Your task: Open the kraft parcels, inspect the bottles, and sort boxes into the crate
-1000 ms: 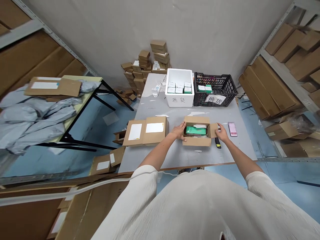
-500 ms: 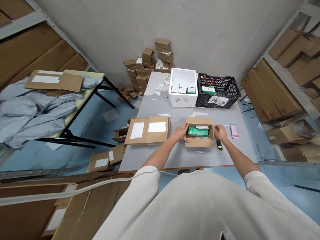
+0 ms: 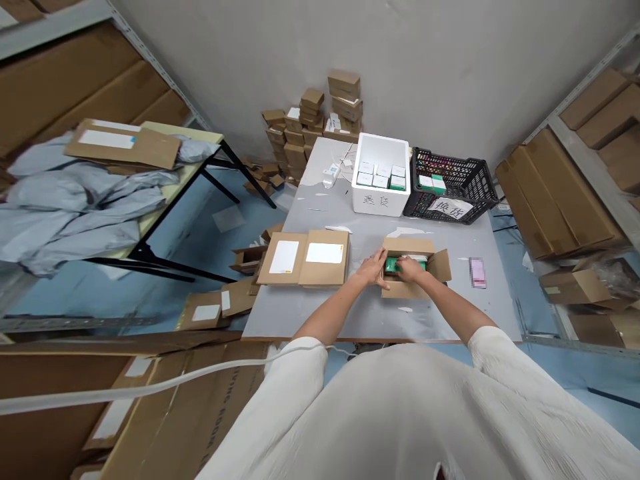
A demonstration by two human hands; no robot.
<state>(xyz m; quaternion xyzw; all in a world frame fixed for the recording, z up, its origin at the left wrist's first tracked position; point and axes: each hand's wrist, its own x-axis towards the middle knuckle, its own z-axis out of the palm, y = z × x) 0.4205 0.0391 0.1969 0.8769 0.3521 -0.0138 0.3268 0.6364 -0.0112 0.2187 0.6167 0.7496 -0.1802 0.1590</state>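
An open cardboard box (image 3: pixel 407 289) stands on the grey table, its flaps folded outward. My left hand (image 3: pixel 373 268) grips the box's left side, thumb and fingers spread along the wall. Inside lies a green box (image 3: pixel 391 265) with something white behind it. My right hand (image 3: pixel 410 269) reaches in over the right part of the green box, fingers curled onto it; the fingertips are partly hidden. To the right of the cardboard box a pink-screened phone (image 3: pixel 477 273) lies flat.
Two flattened-looking cartons with white labels (image 3: pixel 324 253) lie left on the table (image 3: pixel 300 320). At the back stand a white foam bin (image 3: pixel 380 202) and a black crate (image 3: pixel 450 208), both holding small green-and-white boxes. Stacked cartons (image 3: pixel 345 100) rise behind; a white cable (image 3: pixel 200 370) crosses lower left.
My right hand has moved left from the box's right flap into the box, onto the green box. The right flap now leans outward. The yellow-black cutter is no longer visible. The view has shifted slightly.
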